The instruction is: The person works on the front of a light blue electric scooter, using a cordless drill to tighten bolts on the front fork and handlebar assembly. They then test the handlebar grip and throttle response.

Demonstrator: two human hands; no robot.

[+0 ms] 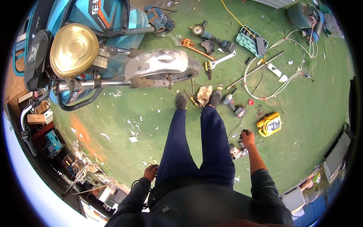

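My left hand (150,172) hangs beside my left thigh; its fingers are partly hidden against the dark trousers. My right hand (247,138) is held out to the right of my knee with its fingers curled in. Whatever those fingers hold, if anything, is too small to make out. Just below that hand, a grey and red power tool (237,152) lies by my leg. Beyond it on the floor are a cordless impact wrench (233,104) and a yellow case-like device (269,124). In front of my feet stands the front wheel (191,70) of a blue motor tricycle (113,22).
Across the green floor lie an angle grinder (213,39), an orange pipe wrench (196,48), an adjustable wrench (224,59), pliers (208,70) and an open green tool case (251,41). A pale hose (247,85) loops at right. A brownish rag (204,94) lies between my shoes.
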